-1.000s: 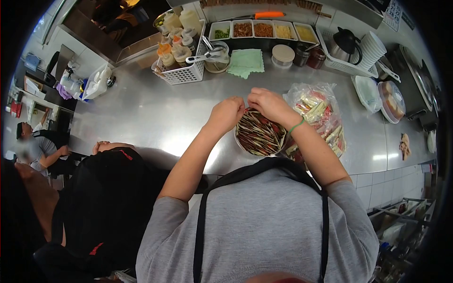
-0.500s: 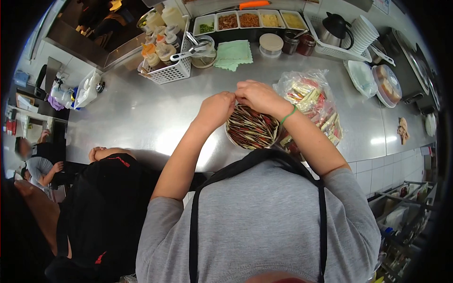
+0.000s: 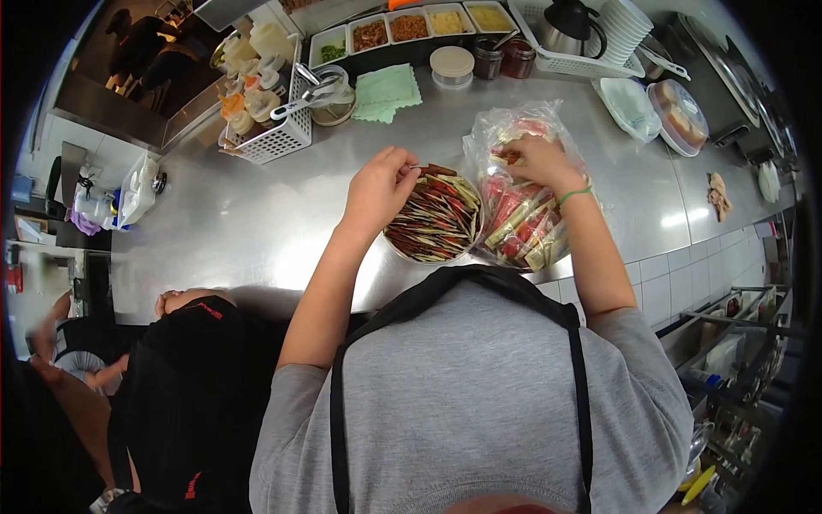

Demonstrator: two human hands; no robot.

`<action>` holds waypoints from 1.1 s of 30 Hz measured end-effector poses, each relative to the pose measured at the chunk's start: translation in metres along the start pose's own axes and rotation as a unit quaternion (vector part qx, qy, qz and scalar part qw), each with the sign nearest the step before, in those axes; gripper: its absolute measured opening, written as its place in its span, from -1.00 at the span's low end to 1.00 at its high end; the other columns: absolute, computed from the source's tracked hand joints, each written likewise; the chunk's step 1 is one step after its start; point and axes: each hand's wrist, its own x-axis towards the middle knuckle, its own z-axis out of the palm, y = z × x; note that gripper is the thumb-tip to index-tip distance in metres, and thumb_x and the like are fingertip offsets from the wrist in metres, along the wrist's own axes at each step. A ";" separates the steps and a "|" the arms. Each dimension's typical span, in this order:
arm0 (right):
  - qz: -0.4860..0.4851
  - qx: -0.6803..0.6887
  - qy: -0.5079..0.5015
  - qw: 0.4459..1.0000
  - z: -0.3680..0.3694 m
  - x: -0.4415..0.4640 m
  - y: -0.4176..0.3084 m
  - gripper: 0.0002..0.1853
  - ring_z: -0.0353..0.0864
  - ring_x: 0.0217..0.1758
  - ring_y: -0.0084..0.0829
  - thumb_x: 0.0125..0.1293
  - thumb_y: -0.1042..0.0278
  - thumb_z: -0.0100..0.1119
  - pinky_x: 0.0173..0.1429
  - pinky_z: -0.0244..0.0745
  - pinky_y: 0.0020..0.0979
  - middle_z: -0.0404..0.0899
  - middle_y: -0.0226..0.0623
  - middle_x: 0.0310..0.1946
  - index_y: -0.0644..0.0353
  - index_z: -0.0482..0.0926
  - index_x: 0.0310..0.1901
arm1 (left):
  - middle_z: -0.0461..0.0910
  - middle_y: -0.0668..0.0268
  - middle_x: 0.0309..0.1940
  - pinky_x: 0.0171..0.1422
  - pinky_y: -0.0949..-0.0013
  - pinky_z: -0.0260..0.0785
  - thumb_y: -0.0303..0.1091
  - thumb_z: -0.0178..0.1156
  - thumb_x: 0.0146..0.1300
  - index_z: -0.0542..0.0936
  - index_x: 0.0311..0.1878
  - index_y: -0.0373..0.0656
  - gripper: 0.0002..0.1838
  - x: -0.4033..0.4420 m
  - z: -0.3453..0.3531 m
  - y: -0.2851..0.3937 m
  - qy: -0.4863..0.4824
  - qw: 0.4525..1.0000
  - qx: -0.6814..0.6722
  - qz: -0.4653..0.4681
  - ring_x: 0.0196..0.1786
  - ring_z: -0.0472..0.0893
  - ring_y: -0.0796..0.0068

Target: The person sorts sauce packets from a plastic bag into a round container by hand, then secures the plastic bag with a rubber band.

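My left hand [image 3: 381,190] is closed at the far left rim of a round tub, thumb and fingers pinched at the end of a dark red sachet [image 3: 439,170]. The tub [image 3: 387,242] is packed with narrow red, dark and cream sachets [image 3: 437,218] standing on edge. My right hand [image 3: 541,161], with a green band at the wrist, is over the opening of a clear plastic bag [image 3: 479,141]. Its fingers are curled down around a small dark red piece that looks like a sachet. More red and cream sachets [image 3: 522,223] lie loosely in the bag, right beside the tub.
Behind are a white basket of squeeze bottles [image 3: 287,141], a green cloth [image 3: 385,92], a lidded tub [image 3: 452,68] and food trays [image 3: 407,30]. A basket with a jug [image 3: 561,34] stands back right. A co-worker's arm [image 3: 193,300] rests at the counter's left edge.
My right hand has left my left hand above the tub and moved right to the bag. My left hand stays by the tub's rim. The whole view has shifted slightly.
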 end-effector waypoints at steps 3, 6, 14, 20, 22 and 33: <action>-0.054 0.030 0.026 0.998 0.021 0.007 -0.002 -0.80 0.57 -0.10 -0.12 0.22 0.22 0.16 -0.01 0.46 -0.18 0.56 -0.18 -0.29 0.11 0.61 -0.20 | 0.53 0.22 -0.41 -0.28 0.36 0.39 -0.43 0.24 0.18 0.58 -0.24 -0.24 -0.88 0.002 0.005 0.001 -0.020 1.000 -0.007 0.013 -0.37 0.56 0.35; -0.086 0.024 -0.004 0.996 0.017 0.009 -0.009 -0.82 0.56 -0.11 -0.07 0.25 0.25 0.12 -0.02 0.46 -0.15 0.55 -0.15 -0.30 0.13 0.59 -0.21 | 0.53 0.23 -0.42 -0.28 0.36 0.39 -0.43 0.23 0.18 0.58 -0.25 -0.23 -0.89 -0.001 0.002 -0.002 -0.025 1.000 -0.007 -0.005 -0.37 0.56 0.35; -0.031 0.163 0.148 0.975 -0.070 -0.015 -0.046 -0.92 0.51 -0.38 -0.20 0.34 0.44 0.04 -0.26 0.38 -0.31 0.54 -0.21 -0.43 0.24 0.39 -0.26 | 0.43 0.04 0.12 0.29 0.16 0.26 0.02 0.48 -0.10 0.39 0.25 -0.25 -0.12 -0.003 -0.003 0.002 -0.113 0.987 0.053 0.101 0.20 0.41 0.06; 0.032 0.349 0.177 0.920 -0.093 -0.013 -0.056 -0.90 0.51 -0.52 -0.62 0.44 0.37 -0.01 -0.44 0.31 -0.53 0.49 -0.39 -0.51 0.19 0.36 -0.21 | 0.15 -0.04 0.33 0.46 0.09 0.08 0.13 0.57 -0.42 0.12 0.44 -0.18 0.31 -0.016 0.004 0.018 -0.215 0.966 0.100 0.102 0.37 0.18 -0.07; 0.028 0.398 0.173 0.901 -0.085 -0.008 -0.065 -0.90 0.55 -0.50 -0.61 0.44 0.37 -0.02 -0.43 0.34 -0.54 0.50 -0.39 -0.49 0.18 0.35 -0.21 | 0.14 -0.05 0.33 0.46 0.07 0.07 0.10 0.58 -0.41 0.11 0.44 -0.17 0.30 -0.021 0.002 0.018 -0.226 0.963 0.103 0.107 0.36 0.18 -0.09; -0.066 0.287 0.055 0.954 -0.054 0.018 -0.114 -0.90 0.68 -0.40 -0.46 0.44 0.38 -0.03 -0.35 0.49 -0.44 0.53 -0.28 -0.46 0.21 0.32 -0.20 | 0.24 0.06 0.22 0.40 0.00 0.02 0.00 0.52 -0.33 0.18 0.40 0.00 0.13 -0.032 0.009 0.025 -0.193 0.960 0.155 0.127 0.30 0.24 0.03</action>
